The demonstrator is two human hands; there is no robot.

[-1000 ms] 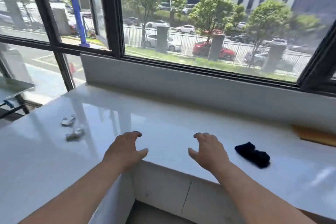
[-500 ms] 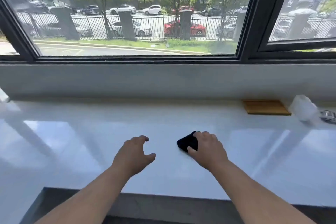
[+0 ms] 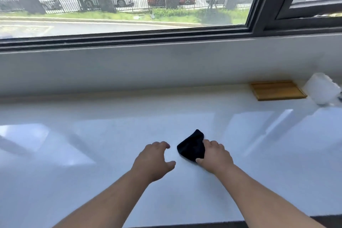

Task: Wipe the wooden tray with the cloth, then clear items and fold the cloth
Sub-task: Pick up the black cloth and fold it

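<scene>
A small black cloth (image 3: 191, 146) lies bunched on the glossy white counter (image 3: 92, 153). My right hand (image 3: 215, 157) rests on the cloth's right side, fingers and thumb closed on its edge. My left hand (image 3: 153, 159) hovers just left of the cloth with fingers spread and curled, holding nothing. A flat wooden tray (image 3: 277, 90) sits at the back right of the counter against the wall, well away from both hands.
A white, soft-looking object (image 3: 322, 88) stands right of the tray at the frame's edge. A grey wall ledge (image 3: 166, 65) and a large window run along the back. The counter's front edge (image 3: 185, 223) is near my forearms.
The view has swung right and down, bringing the tray into sight. My right hand reached the black cloth and closed on it; my left hand stays open beside it.
</scene>
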